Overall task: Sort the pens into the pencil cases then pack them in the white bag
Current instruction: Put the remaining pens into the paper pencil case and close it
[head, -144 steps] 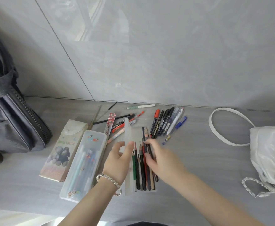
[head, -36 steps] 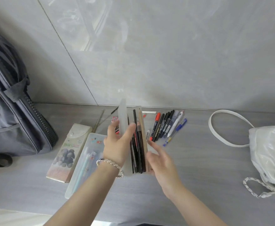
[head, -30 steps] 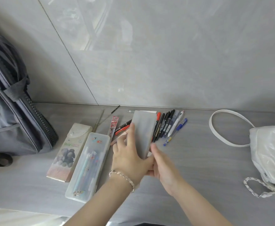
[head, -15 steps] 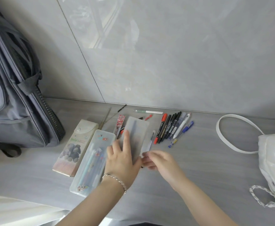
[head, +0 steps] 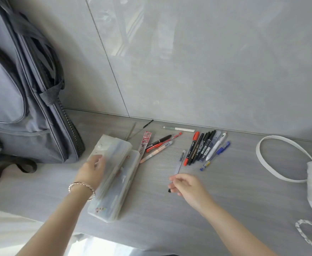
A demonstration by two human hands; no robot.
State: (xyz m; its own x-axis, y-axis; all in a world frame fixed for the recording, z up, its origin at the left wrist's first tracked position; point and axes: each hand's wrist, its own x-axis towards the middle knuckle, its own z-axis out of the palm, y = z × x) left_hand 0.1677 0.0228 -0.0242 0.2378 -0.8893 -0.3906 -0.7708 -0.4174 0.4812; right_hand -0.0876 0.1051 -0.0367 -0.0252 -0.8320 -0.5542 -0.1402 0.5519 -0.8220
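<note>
Frosted pencil case point(head: 114, 152) moved left onto clear case point(head: 120, 196).

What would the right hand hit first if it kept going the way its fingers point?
Probably the stacked translucent plastic pencil cases; the right hand, pinching a clear pen, points left toward them.

No word can be read in full. The red packet point(head: 146, 140) carries white print and a white label, all too small to make out. The black markers point(head: 195, 149) bear white lettering along their barrels, too blurred to read. The blue pen point(head: 215, 156) has a yellow and blue label near its tip, illegible. The clear case point(head: 112, 200) shows small coloured figures, with no legible letters.
</note>
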